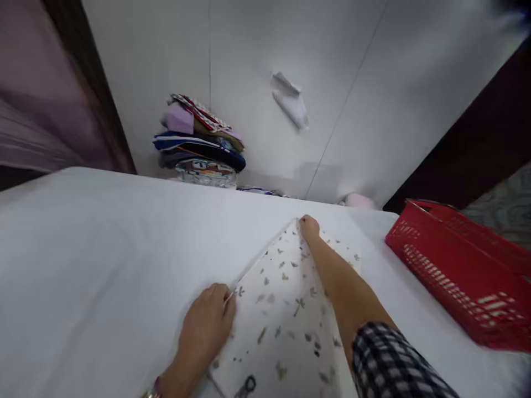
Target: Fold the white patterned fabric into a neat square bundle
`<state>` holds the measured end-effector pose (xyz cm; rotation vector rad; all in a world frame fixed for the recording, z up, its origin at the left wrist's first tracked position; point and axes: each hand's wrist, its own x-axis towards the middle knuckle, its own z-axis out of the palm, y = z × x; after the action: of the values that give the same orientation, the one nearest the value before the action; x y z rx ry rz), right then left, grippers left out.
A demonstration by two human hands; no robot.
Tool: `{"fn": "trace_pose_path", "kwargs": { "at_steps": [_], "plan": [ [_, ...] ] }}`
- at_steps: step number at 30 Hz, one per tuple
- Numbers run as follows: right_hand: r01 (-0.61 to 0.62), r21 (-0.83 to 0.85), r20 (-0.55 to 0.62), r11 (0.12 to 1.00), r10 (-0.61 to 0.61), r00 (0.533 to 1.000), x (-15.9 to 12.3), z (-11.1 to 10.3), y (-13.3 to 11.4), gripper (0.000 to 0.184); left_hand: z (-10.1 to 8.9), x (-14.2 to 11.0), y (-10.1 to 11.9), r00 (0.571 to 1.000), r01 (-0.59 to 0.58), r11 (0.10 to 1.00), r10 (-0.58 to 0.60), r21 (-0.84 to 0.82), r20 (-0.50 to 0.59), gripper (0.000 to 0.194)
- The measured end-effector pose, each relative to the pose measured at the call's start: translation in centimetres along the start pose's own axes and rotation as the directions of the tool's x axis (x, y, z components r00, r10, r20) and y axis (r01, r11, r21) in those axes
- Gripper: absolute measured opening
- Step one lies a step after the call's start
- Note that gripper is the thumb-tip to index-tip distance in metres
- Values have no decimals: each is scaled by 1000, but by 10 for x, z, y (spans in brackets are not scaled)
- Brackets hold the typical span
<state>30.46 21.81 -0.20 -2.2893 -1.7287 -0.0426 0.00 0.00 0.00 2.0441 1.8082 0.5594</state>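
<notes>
The right grip (pixel 309 228) is pinching the far tip of the leaf-printed cloth (pixel 282 315), the left grip (pixel 211 320) is holding its edge, and uneven tugging could be skewing the stretch between both or dragging the dark looped object (pixel 245 390) near the left grip.

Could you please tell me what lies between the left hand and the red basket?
In the head view, going from the left hand to the red basket, there are the leaf-printed sheet, the right forearm above it, then white tabletop.
</notes>
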Motion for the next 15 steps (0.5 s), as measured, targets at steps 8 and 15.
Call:
{"fn": "trace_pose_path", "kwargs": {
  "at_steps": [8,15],
  "plan": [
    [2,-27,-24,1000,-3,1000,-5,1,-1,24,4,-1,-5,997,-25,1000,25,0,-70,24],
    [35,-45,-16,998,-36,999,-5,0,-2,29,4,-2,-5,997,-30,1000,30,8,-69,25]
  ]
}}
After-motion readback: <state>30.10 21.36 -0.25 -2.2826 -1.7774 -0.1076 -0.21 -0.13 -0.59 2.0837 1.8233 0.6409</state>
